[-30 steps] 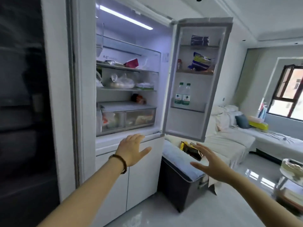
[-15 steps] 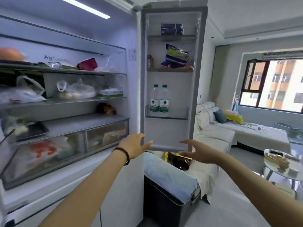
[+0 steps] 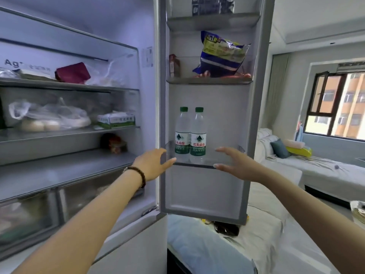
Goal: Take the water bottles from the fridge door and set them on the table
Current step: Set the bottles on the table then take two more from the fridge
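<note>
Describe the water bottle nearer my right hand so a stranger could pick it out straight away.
Find the open fridge door and its lowest shelf, where two green-capped water bottles stand side by side. Yours is the right bottle, nearer the right hand; the left bottle sits towards the hinge.

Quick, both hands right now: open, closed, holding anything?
Left hand: open, empty, just left of the bottles on the door shelf.
Right hand: open, empty, just right of them.
</note>
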